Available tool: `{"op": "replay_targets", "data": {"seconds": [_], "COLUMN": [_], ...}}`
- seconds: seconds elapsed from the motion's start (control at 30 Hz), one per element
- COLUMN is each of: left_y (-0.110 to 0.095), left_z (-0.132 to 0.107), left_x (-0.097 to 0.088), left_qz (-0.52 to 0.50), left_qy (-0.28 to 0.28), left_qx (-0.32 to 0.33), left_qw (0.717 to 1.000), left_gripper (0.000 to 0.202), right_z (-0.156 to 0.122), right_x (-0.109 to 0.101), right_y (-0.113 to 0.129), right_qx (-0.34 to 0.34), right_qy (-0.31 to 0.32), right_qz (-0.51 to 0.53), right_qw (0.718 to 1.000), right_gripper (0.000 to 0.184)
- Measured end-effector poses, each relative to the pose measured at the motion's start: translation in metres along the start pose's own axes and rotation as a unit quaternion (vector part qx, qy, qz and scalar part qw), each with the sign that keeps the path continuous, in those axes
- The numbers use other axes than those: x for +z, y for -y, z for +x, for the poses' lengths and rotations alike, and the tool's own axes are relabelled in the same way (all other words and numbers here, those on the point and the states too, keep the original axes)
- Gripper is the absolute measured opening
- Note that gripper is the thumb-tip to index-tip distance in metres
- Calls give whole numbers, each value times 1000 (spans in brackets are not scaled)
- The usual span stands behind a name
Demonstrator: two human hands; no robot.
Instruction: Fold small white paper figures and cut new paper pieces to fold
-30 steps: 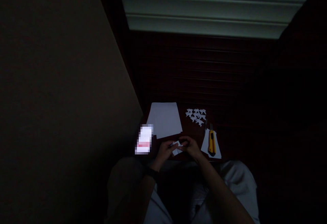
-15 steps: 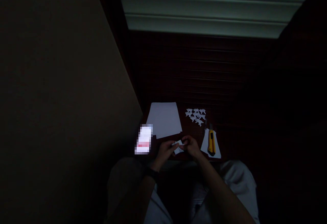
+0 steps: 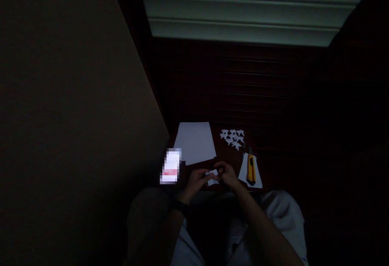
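Observation:
A small folded piece of white paper is held between my two hands at the near edge of the dark table. My left hand pinches it from the left, with a dark band on the wrist. From the right, the fingers of my right hand are closed at the paper's edge. The exact folds are too dim to make out. Beyond my right hand lies a cluster of several small folded paper figures.
A stack of white paper sheets lies at the back left. Left of my hands is a lit, pixelated screen. A yellow utility knife rests on white paper pieces at the right, near a thin dark object. A wall rises on the left.
The small paper has shifted and turned slightly between my fingers, and less of it shows. Both hands keep hold of it in nearly the same place.

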State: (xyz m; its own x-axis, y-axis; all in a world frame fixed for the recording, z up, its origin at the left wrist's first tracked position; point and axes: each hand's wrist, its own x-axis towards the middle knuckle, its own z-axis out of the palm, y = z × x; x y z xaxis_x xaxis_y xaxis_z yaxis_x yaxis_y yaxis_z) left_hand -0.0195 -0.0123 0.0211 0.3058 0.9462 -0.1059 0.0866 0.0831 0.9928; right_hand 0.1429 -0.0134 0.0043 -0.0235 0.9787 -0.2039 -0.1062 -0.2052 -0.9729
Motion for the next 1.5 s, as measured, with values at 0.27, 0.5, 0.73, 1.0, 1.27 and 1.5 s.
{"op": "replay_targets", "data": {"seconds": [0.27, 0.5, 0.73, 1.0, 1.27, 1.5], "left_y": [2, 2, -2, 1, 3, 3], "left_z": [3, 4, 2, 2, 2, 2], "left_x": [1, 4, 3, -2, -5, -5], "left_qz": [-60, -121, -108, -104, -97, -103], "left_qy": [-74, -118, -94, -42, -6, -5], "left_qx": [-18, -8, -23, -17, -1, 14], "left_qw": [995, 986, 989, 994, 995, 995], "left_gripper": [37, 39, 40, 50, 59, 57], "right_z": [-5, -9, -10, -8, -8, -7], "right_x": [1, 0, 2, 0, -3, -5], "right_y": [5, 4, 3, 1, 2, -3], "right_qx": [-37, -47, -94, -74, -38, -56], "right_qy": [2, -37, 2, -4, 10, 27], "right_qz": [48, 6, -72, -85, -58, -65], "right_qw": [998, 998, 993, 994, 998, 996], "right_gripper": [44, 36, 28, 26, 29, 30]}}
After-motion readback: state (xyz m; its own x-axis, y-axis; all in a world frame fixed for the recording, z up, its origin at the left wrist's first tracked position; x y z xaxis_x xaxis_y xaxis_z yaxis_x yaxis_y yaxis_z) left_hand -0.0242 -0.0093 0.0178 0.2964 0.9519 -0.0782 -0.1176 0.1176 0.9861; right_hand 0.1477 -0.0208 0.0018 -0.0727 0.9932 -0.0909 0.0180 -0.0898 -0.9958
